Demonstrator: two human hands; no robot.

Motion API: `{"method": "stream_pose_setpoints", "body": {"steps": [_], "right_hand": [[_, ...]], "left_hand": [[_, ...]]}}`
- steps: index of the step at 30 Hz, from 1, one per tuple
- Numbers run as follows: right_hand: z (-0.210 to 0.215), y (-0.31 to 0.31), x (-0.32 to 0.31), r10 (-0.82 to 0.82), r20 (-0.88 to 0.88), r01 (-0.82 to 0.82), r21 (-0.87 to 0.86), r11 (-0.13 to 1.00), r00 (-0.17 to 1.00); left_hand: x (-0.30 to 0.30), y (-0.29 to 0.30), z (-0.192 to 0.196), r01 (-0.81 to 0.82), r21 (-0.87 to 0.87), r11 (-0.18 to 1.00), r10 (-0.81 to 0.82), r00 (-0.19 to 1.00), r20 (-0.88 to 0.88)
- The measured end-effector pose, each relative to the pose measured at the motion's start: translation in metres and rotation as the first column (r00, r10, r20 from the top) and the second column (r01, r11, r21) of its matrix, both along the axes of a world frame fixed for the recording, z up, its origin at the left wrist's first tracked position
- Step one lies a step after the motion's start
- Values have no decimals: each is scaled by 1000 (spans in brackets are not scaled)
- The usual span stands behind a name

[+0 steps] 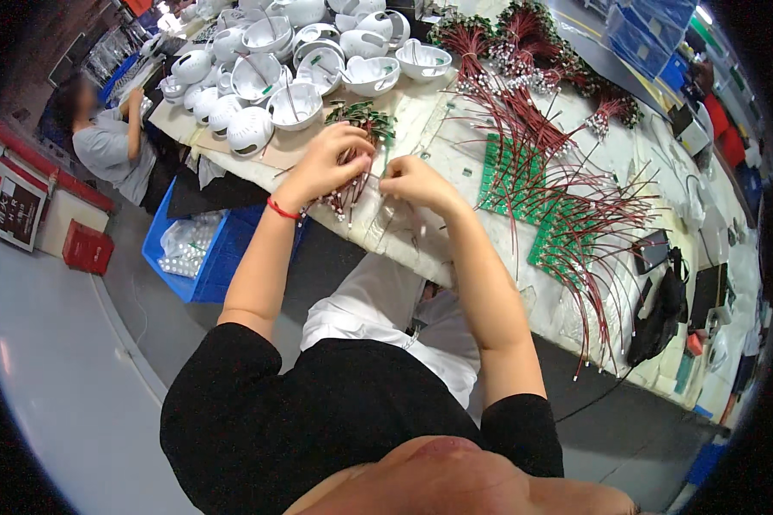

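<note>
My left hand [328, 163] is closed round a bundle of wired circuit boards [362, 120]. Their small green boards show beyond my fingers, and dark red wires with white plugs hang out below the palm. Just to the right, my right hand [419, 183] has its fingers curled together in a pinch. What it pinches, if anything, is too small to make out. Both hands are over the near edge of the worktable [438, 120]. Right of my right hand lie green board panels [508, 176] with many dark red wires fanning out from them.
White rounded plastic shells [258, 77] are heaped at the back left. More wire bundles [524, 51] lie at the back. A blue bin [206, 279] with bagged white parts stands below the table at left. Another person [116, 150] sits at the far left. A black bag [661, 318] lies at right.
</note>
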State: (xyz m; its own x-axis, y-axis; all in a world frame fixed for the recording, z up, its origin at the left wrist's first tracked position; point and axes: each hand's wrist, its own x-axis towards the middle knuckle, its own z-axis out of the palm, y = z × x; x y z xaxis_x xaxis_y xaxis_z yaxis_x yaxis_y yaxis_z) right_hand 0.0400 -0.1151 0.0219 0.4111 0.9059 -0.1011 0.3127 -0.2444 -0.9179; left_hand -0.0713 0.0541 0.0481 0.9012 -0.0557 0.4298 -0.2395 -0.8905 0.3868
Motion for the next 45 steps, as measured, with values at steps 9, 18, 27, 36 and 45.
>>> {"method": "stream_pose_setpoints", "body": {"steps": [9,18,27,36,45], "right_hand": [[5,-14,21,44,-467,8,108,994,883],[0,-3,7,29,-338,48,216,975,941],[5,-2,20,-105,-563,422,471,774,820],[-37,24,2,-214,-230,279,302,912,949],[-42,25,5,-172,-423,326,326,887,890]], "left_hand": [[-6,-13,-32,-267,81,960,263,963,48],[-8,-12,-28,-501,-218,838,537,827,165],[-12,-21,-30,-620,-37,784,616,769,170],[-14,-37,-23,-567,-47,823,565,805,183],[-5,-56,-30,-423,36,906,408,892,196]]}}
